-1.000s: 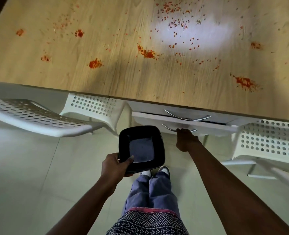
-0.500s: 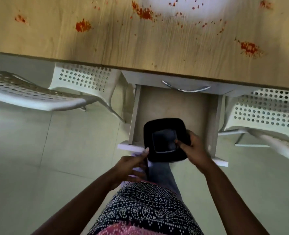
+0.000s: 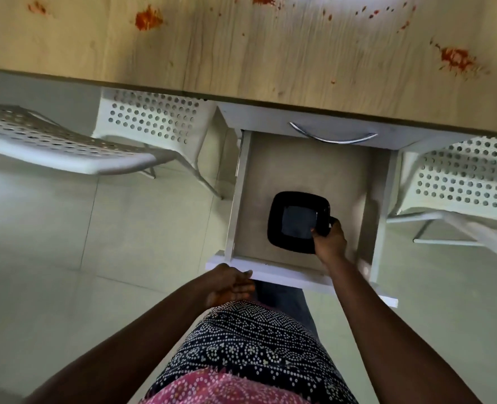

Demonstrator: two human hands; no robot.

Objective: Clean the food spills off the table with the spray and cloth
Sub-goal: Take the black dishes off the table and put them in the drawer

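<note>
Looking down from head height at a pale wood-grain table point(image 3: 270, 59) running across the top; at far left a white perforated chair point(image 3: 51, 147) sits tucked partly under the table edge, over a pale tiled floor point(image 3: 66, 228); red-orange food spills point(image 3: 148, 20) dot the tabletop, with a larger smear point(image 3: 457, 58) toward the right. The left hand point(image 3: 231, 284) hovers just beside the front lip of an open drawer point(image 3: 270, 271), fingers loosely curled and holding nothing. In the centre, below the table, the drawer is pulled out beneath a closed one with a curved metal handle point(image 3: 331, 137); inside lies a square black dish point(image 3: 298, 221), glossy, probably rigid, breakable and a little slippery, best held by its raised rim. The right hand point(image 3: 330, 240) pinches that rim at the dish's near right corner, thumb on the inside. At far right stands a second perforated chair point(image 3: 460, 179). Neither spray nor cloth is visible; the spills, likely dried and sticky, remain untouched on the table, so the cleaning itself seems not yet begun.
</note>
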